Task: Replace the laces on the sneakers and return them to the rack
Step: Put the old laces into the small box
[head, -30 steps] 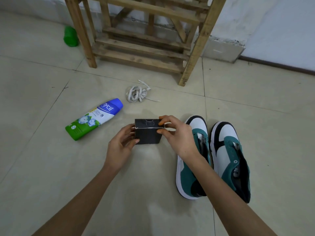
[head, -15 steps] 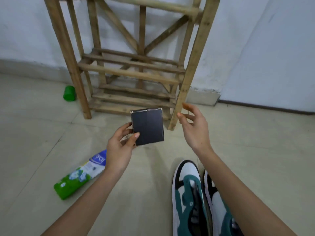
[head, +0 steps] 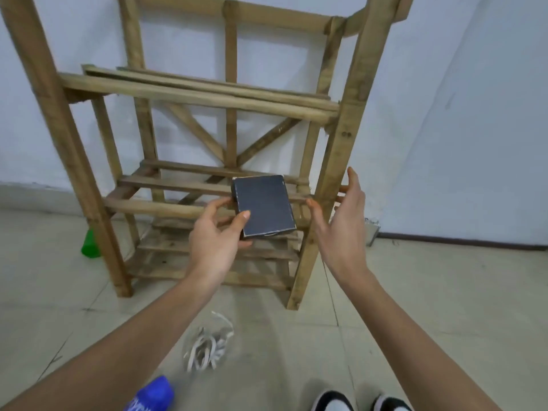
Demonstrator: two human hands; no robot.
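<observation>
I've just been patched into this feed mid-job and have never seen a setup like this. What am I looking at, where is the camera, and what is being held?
There is no machine here. These are a person's two bare arms, seen by one wide-angle camera worn on the head, looking forward and down.

The left hand holds a small dark box, thumb on its face, in front of a wooden rack that stands by the wall. The right hand is open beside the box and holds nothing.

On the tiled floor lie a loose bundle of white laces, a bottle with a blue cap at the bottom edge, and a green thing by the rack's left leg. The toes of two sneakers show at the bottom right.
</observation>
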